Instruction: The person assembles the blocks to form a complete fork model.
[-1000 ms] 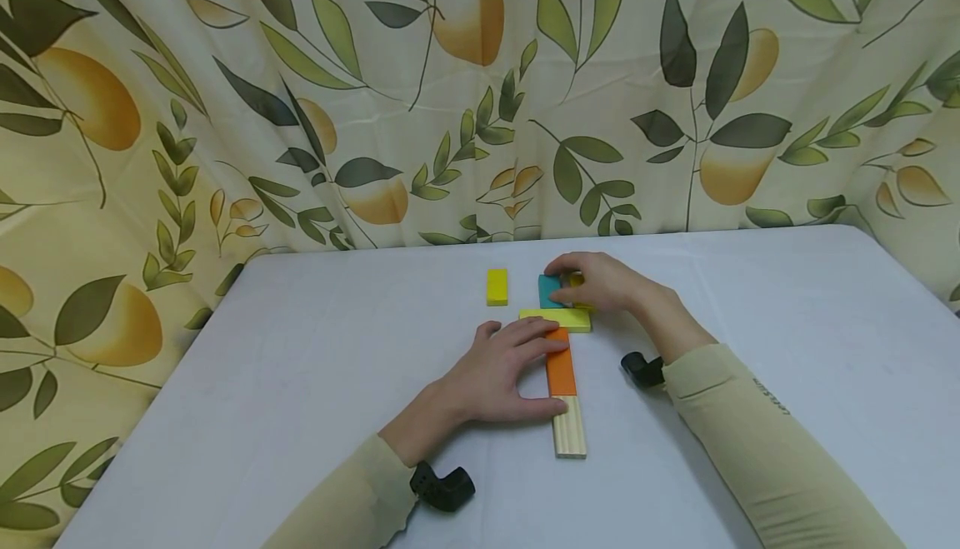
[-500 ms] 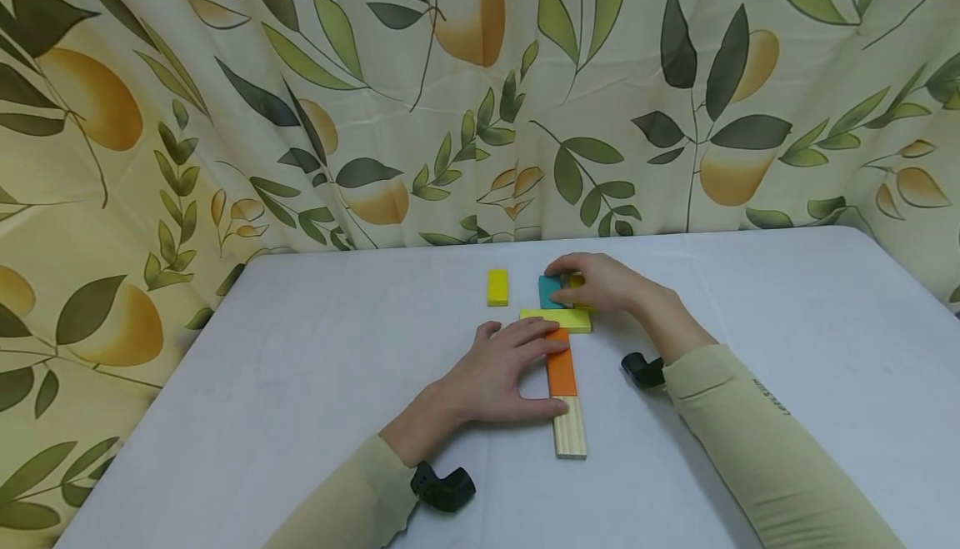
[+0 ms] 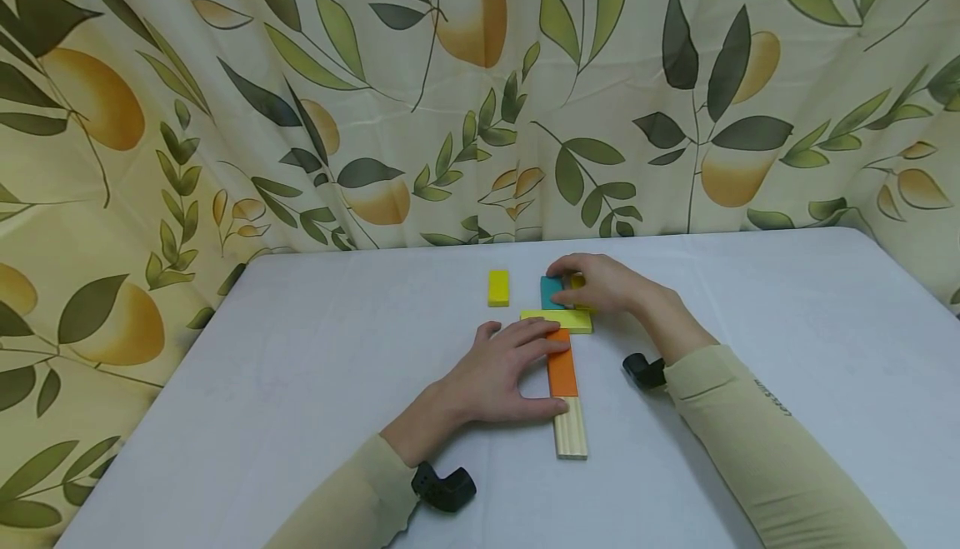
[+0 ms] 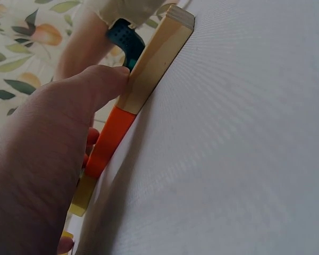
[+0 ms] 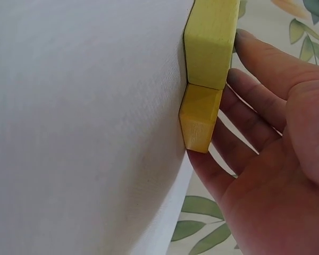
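On the desk we see the left hand resting flat, fingers straight, against the orange block and wooden block, right hand cupping the teal block beyond: light, rigid, smooth wood, best pinched by the long sides.

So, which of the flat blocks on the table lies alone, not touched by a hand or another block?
The small yellow block. It lies apart, left of the teal block, while the other blocks adjoin one another under the left hand and right hand.
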`<state>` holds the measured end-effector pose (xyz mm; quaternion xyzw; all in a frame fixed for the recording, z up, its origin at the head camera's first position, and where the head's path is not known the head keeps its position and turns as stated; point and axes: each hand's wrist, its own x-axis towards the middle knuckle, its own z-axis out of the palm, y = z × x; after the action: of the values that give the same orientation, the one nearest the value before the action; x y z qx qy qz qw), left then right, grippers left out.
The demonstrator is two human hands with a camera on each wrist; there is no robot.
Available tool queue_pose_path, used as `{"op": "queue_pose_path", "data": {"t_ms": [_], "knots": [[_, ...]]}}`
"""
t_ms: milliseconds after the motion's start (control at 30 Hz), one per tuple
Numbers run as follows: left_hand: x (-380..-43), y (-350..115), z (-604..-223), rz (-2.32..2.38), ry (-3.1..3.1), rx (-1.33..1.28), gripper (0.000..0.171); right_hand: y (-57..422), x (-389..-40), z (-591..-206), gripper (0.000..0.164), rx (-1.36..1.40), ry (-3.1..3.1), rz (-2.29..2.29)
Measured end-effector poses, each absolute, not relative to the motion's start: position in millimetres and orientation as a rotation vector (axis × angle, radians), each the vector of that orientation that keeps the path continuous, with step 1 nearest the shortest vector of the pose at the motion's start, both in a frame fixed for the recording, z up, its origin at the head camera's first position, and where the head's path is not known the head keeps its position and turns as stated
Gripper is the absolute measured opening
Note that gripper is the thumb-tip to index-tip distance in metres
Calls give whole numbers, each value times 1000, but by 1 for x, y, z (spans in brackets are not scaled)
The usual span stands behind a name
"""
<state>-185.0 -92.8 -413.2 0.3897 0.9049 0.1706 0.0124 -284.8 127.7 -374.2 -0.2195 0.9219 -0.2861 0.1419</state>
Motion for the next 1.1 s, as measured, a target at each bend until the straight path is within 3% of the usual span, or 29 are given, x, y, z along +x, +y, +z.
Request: {"op": "queue_pose_path", "data": {"t_ms": [1100], "knots": [[-187,-99,-404,627,2885,1166,59,143,-273,-367,48,-649,2686,-907]]}}
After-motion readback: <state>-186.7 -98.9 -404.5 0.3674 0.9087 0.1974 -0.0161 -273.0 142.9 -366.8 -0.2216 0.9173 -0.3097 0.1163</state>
